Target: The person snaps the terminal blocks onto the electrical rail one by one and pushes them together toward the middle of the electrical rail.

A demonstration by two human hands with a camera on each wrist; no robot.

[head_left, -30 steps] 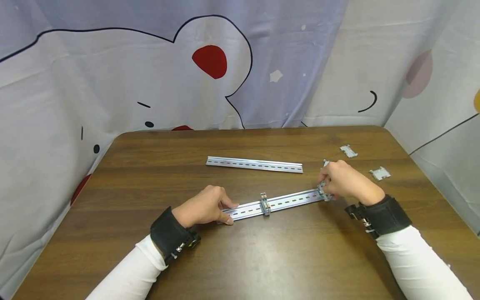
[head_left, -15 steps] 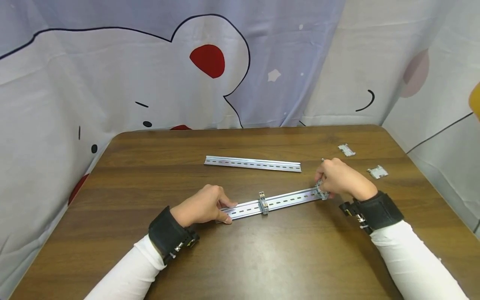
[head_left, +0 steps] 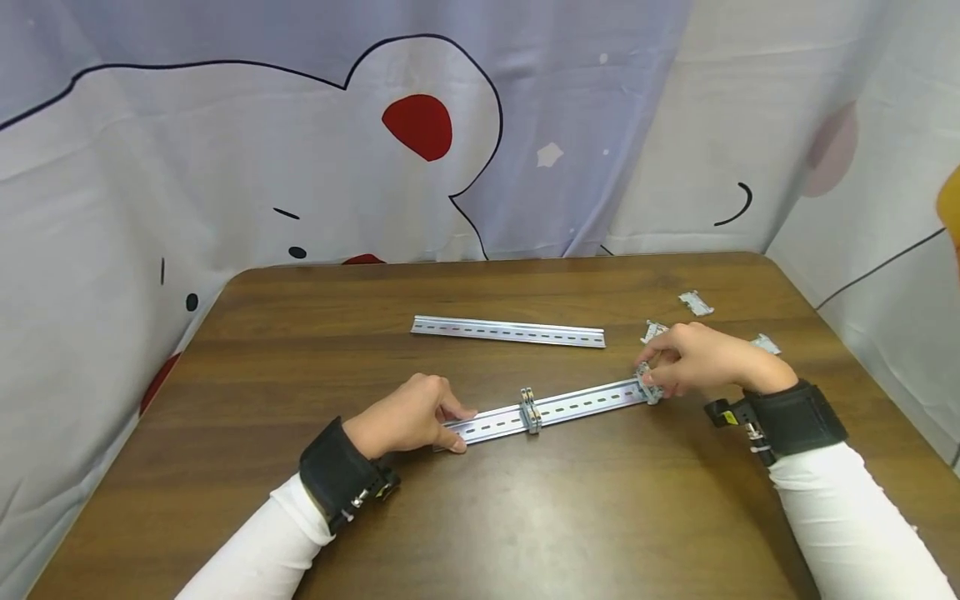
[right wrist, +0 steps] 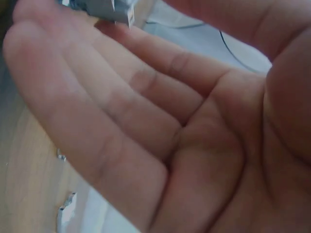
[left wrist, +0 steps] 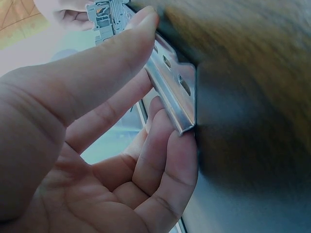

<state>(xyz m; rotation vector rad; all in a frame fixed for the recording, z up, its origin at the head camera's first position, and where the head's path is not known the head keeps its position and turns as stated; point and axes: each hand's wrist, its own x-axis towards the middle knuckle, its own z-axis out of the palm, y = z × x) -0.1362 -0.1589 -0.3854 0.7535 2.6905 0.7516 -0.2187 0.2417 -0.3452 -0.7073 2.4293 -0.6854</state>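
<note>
A slotted metal DIN rail [head_left: 570, 407] lies slantwise on the table. My left hand [head_left: 417, 414] grips its left end, thumb on the near edge and fingers at the far edge; the left wrist view shows the rail's end [left wrist: 182, 104] close up against the fingers. Near the rail's middle, a pair of thin grey terminal blocks [head_left: 530, 411] stands across it. At the right end, my right hand [head_left: 697, 360] pinches another grey terminal block [head_left: 649, 385] sitting on the rail. Only that block's corner [right wrist: 114, 10] shows at the top of the right wrist view, partly hidden by fingers.
Behind lies a second, bare DIN rail [head_left: 507, 331]. Loose terminal blocks lie flat beyond the right hand: one [head_left: 654, 331] just behind the fingers, one [head_left: 696, 302] farther back, and one [head_left: 767, 343] partly covered by the wrist. A patterned curtain [head_left: 300, 167] hangs behind the table.
My right wrist has swung outward to the right while its fingertips stay at the block, uncovering a loose block behind them. The left hand holds the rail as before.
</note>
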